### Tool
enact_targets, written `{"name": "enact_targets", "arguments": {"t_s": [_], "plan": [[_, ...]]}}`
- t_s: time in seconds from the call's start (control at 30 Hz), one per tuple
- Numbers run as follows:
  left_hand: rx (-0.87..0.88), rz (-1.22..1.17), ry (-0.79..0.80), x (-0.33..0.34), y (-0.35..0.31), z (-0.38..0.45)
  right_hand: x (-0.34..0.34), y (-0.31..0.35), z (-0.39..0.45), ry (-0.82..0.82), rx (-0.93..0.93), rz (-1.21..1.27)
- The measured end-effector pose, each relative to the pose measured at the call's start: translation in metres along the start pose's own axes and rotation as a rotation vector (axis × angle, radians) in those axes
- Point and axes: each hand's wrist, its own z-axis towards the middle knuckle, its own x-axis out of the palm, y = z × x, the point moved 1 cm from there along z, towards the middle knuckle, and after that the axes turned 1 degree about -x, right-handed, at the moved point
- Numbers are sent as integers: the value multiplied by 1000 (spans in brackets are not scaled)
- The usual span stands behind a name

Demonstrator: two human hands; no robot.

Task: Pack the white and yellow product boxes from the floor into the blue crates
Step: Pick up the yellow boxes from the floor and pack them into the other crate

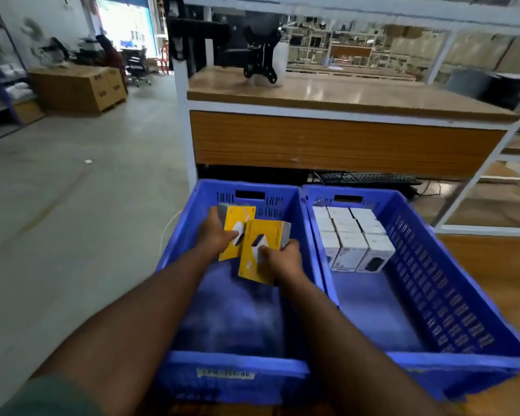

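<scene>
both arms reach forward into the left crate (174, 298), each hand carrying one box. left hand (215, 235) is closed around a yellow box (234, 232), thumb across its front face, fingers behind. right hand (278, 259) grasps a second yellow box (257, 253) from its lower right edge, thumb on the face. the two boxes overlap, the right-hand one in front and slightly lower, both tilted, yellow faces toward the camera.

both boxes are held above the crate floor near the far wall; below and behind the hands the crate looks bare, though blurred. likely aiming to start a row against the far wall, as in the right crate (451, 295).

off to the right of the right hand, white boxes (351, 238) stand upright in a tight block against that crate's far end. starting at a wall probably keeps rows square and leaves the near side open.

workbench (342, 136) stands beyond both crates.
</scene>
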Motion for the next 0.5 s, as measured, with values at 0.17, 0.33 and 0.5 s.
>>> {"name": "enact_targets", "arguments": {"t_s": [0.17, 0.33, 0.5], "plan": [[186, 443, 118, -3, -5, 47, 6, 6, 35, 17, -28, -218], [462, 833, 180, 9, -8, 79, 10, 5, 50, 39, -46, -359], [539, 919, 218, 25, 1, 99, 17, 1, 55, 93, -118, -653]]}}
